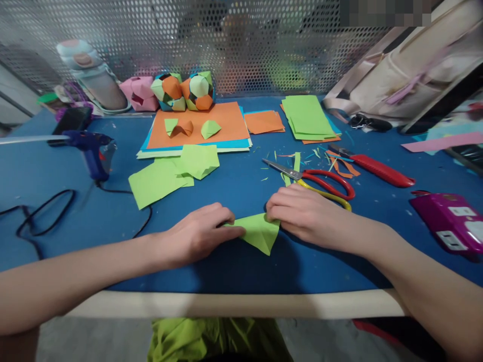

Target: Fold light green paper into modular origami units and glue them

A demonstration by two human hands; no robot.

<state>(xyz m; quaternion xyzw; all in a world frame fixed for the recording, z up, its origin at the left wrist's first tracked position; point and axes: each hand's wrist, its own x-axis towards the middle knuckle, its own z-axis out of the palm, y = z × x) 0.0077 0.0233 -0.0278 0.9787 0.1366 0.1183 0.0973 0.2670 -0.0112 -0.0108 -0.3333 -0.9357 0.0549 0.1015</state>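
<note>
A folded piece of light green paper (260, 232) is held between my two hands, low over the front of the blue table. My left hand (202, 232) pinches its left end between thumb and fingers. At the upper right corner, the fingers of my right hand (296, 211) are closed on the paper. One pointed corner hangs toward me, and a crease shows across the sheet. Scissors (313, 180) with red and yellow handles lie just beyond my right hand. Left of centre rest loose green sheets (162, 178), one of them creased.
Orange sheets (226, 118) top a paper stack with small folded pieces. Behind stand folded paper balls (198, 91) and a bottle (94, 80). A glue gun (90, 151) with a cord is left. Right are green squares (307, 115), a red cutter (381, 168) and a purple power socket (449, 221).
</note>
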